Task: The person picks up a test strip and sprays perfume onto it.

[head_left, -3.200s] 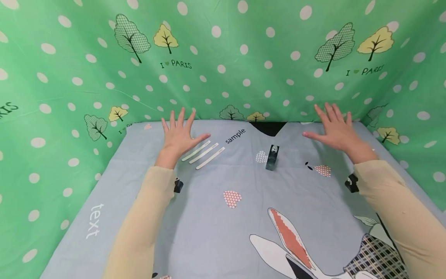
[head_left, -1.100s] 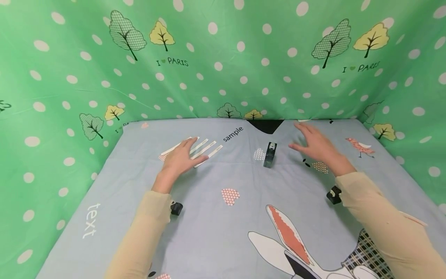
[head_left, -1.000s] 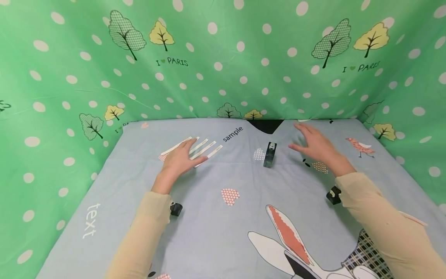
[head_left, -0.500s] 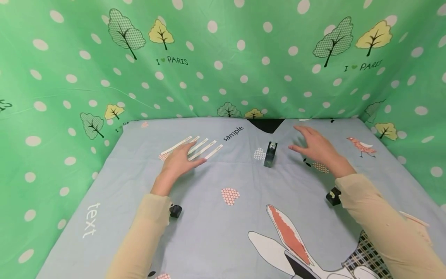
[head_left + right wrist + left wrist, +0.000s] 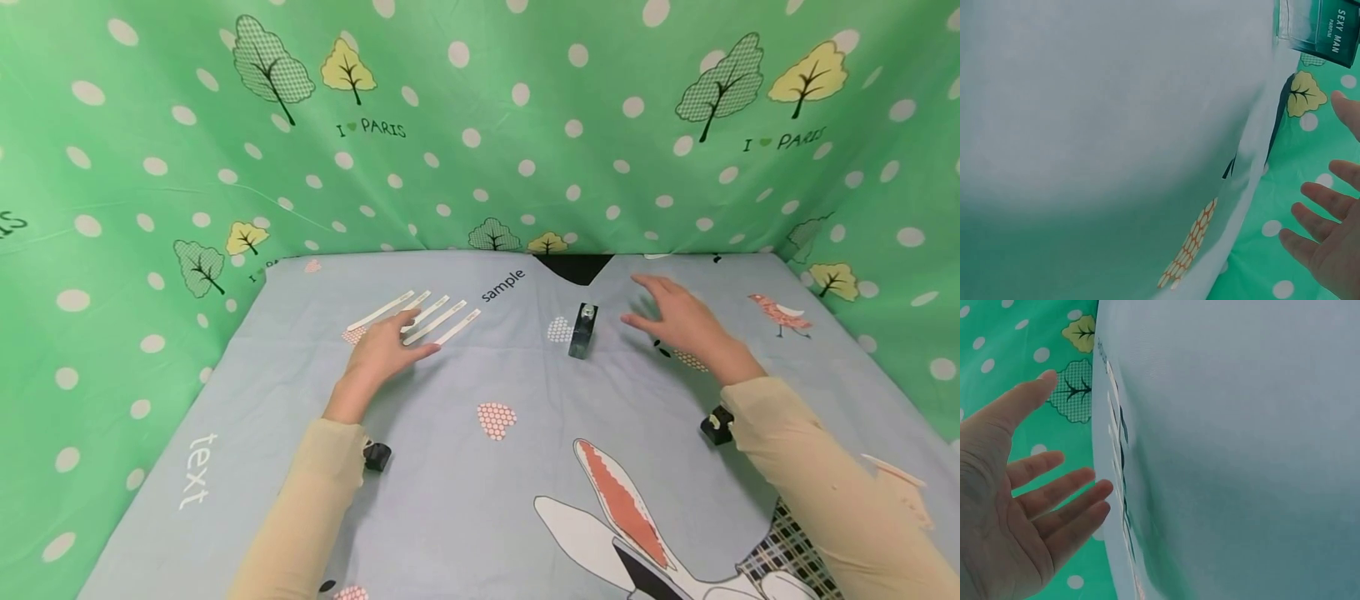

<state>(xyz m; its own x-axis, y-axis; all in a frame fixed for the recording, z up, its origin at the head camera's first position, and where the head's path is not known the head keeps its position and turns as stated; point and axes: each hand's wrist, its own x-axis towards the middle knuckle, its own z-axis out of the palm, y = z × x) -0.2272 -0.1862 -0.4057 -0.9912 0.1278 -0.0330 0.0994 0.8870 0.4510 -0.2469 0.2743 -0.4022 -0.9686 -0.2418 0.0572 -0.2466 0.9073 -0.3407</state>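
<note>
Several thin white paper strips [image 5: 459, 327], perfume testers by their look, lie fanned side by side on the bedspread at left. My left hand [image 5: 381, 350] is over their near ends and hides part of them; its fingers are loosely bent and hold nothing. A dark, clear-based perfume bottle [image 5: 582, 333] stands upright right of centre. In the right wrist view the bottle [image 5: 1329, 28] shows the label "SEXY MAN PARFUM". Just right of it my right hand [image 5: 686, 321] hovers, fingers relaxed and thumb toward the bottle, apart from it.
A grey-blue printed cloth [image 5: 450, 500] covers the tabletop, with a rabbit print [image 5: 622, 517] at front right. Green dotted fabric [image 5: 480, 108] rises behind and at both sides. Small black cameras sit at the left wrist [image 5: 377, 456] and right wrist [image 5: 717, 425].
From widely spread and farther forward, both hands have come nearer and relaxed. The right hand has moved left toward the bottle; the left has drawn back slightly over the strips. Strips and bottle stay put.
</note>
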